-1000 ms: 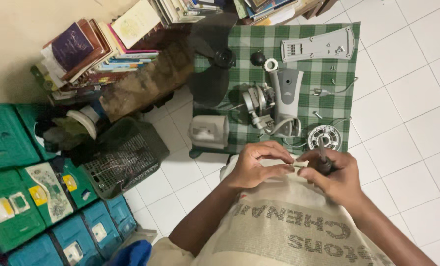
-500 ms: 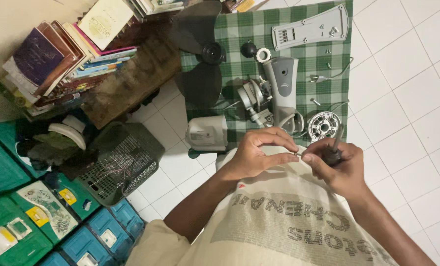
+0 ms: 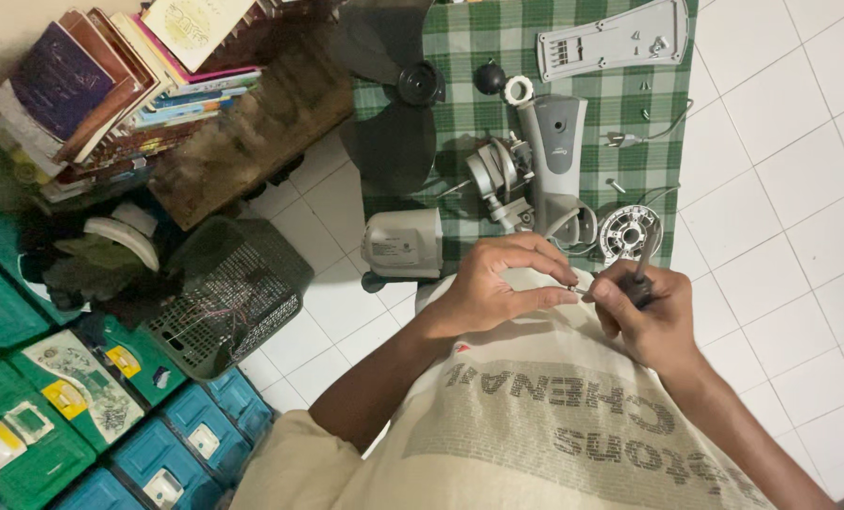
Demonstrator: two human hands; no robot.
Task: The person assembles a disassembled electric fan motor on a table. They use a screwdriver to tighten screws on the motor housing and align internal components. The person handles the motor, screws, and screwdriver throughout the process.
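The left hand (image 3: 494,283) pinches a tiny screw (image 3: 573,280) at its fingertips; the right hand (image 3: 650,316) grips a black-handled screwdriver (image 3: 643,269), just below the green checked cloth (image 3: 630,104) bearing grey plastic fan parts (image 3: 545,161).

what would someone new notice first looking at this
Most likely the two hands meeting low in the middle: the left hand pinches a tiny part I cannot identify, while the right hand grips a dark-handled screwdriver. Just above them, a green checked cloth carries taken-apart fan pieces, including a dark plastic fan blade and a grey plastic housing. At the upper left sits a leaning stack of books.
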